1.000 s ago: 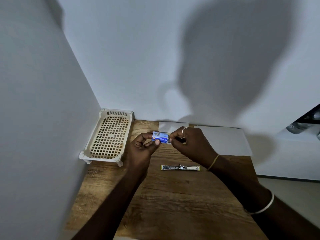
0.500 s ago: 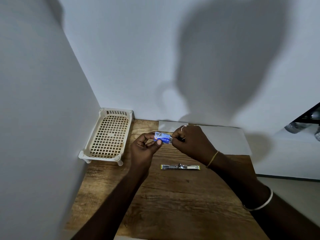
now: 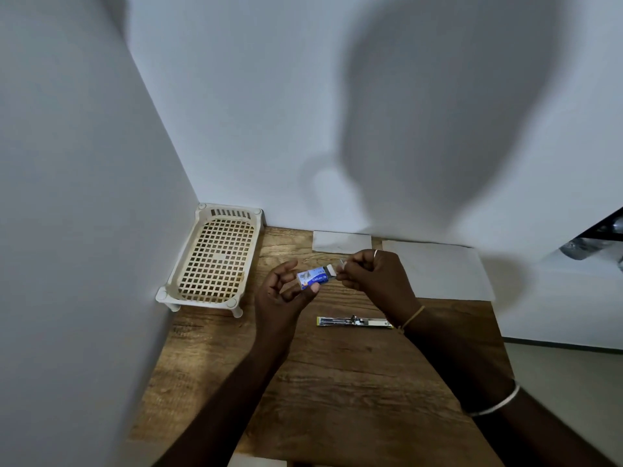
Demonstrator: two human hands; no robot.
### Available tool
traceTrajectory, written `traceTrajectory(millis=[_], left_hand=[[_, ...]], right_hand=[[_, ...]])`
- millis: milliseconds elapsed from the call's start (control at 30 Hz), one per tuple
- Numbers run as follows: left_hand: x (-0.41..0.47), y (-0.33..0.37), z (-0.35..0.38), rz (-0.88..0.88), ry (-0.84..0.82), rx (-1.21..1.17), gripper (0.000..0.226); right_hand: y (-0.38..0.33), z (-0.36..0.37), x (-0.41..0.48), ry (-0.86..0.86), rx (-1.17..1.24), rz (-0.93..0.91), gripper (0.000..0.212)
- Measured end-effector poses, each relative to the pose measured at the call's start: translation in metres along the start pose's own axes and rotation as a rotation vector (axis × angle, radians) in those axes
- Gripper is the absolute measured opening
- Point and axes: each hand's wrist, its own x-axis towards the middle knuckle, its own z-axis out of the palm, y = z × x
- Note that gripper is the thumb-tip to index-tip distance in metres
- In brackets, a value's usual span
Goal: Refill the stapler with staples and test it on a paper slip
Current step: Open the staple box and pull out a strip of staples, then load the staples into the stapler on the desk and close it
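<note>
My left hand [image 3: 281,296] holds a small blue staple box [image 3: 313,278] between thumb and fingers, above the wooden table. The box's right end flap stands open. My right hand [image 3: 374,278] pinches something thin and pale at that open end; it looks like a strip of staples [image 3: 342,264], but it is too small to tell for sure. The stapler [image 3: 354,322] lies opened out flat on the table below my hands, metal with yellow ends. A small paper slip [image 3: 340,241] and a larger white sheet [image 3: 438,271] lie against the back wall.
A cream plastic grid tray [image 3: 215,257] on short legs stands in the back left corner. White walls close the table [image 3: 337,382] on the left and at the back. The table's right edge drops off to a floor.
The box's end flap has come open and my right hand has drawn slightly away from it to the right. My left fingers have spread a little. The stapler has not moved.
</note>
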Motion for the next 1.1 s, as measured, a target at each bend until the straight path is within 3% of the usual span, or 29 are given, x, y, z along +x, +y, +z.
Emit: traceTrajectory(millis=[233,533,767,967,1100], left_hand=[[-0.034,-0.036,-0.021,0.032,0.171,0.475,0.059],[-0.062,-0.075,-0.041,-0.113,0.277,1.117,0.058],[-0.058,-0.083,-0.036,-0.192,0.276,1.217,0.061],[-0.057,-0.081,-0.037,-0.205,0.216,1.273,0.079],[-0.054,-0.072,-0.037,-0.058,0.212,1.140,0.055]], right_hand=[[0.049,0.040,0.002,-0.018,-0.134,0.029,0.013],[0.097,0.087,-0.003,-0.135,-0.404,-0.006,0.018],[0.111,0.092,-0.002,-0.197,-0.503,-0.020,0.020],[0.109,0.080,0.000,-0.147,-0.484,-0.002,0.018],[0.098,0.060,-0.004,-0.158,-0.234,0.079,0.015]])
